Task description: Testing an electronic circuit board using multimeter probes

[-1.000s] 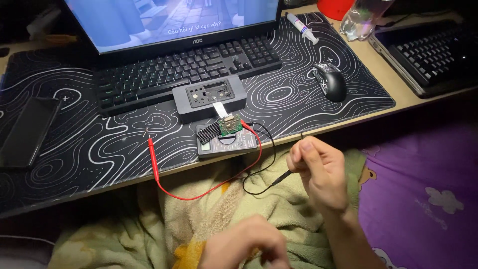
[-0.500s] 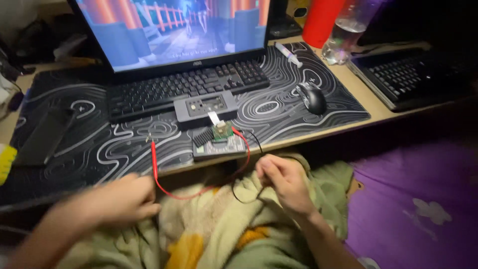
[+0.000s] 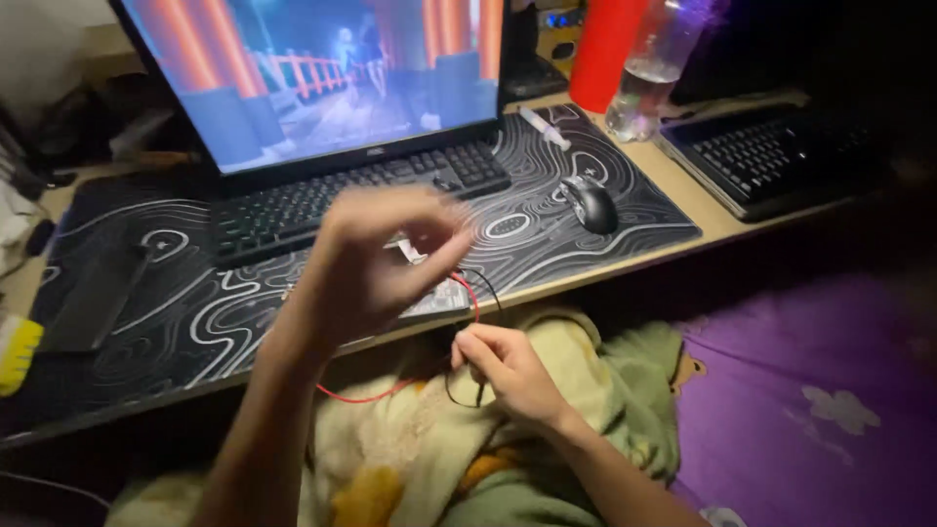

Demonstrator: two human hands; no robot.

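My left hand (image 3: pixel 376 259) is raised over the patterned black desk mat (image 3: pixel 195 322), blurred by motion, its fingers loosely curled with nothing seen in them. It hides most of a small grey device (image 3: pixel 437 299) at the mat's front edge. A red wire (image 3: pixel 472 293) loops from that device down over the desk edge and runs under my left forearm. My right hand (image 3: pixel 503 366) sits just below the desk edge over my lap and pinches a thin black test lead (image 3: pixel 452 390) between thumb and fingers.
A lit screen (image 3: pixel 322 78) and black keyboard (image 3: pixel 361 190) stand behind the mat. Also in view: a mouse (image 3: pixel 590 203), a small syringe (image 3: pixel 545 127), a red cylinder (image 3: pixel 605 49), a clear bottle (image 3: pixel 652 83), a second keyboard (image 3: pixel 771 156). A dark phone (image 3: pixel 93 293) lies left. A green-yellow blanket (image 3: pixel 429 459) covers my lap.
My left hand rose from the lap at the left up over the mat, in front of the grey device. The right hand stayed by the desk edge with the black lead. The view tilted.
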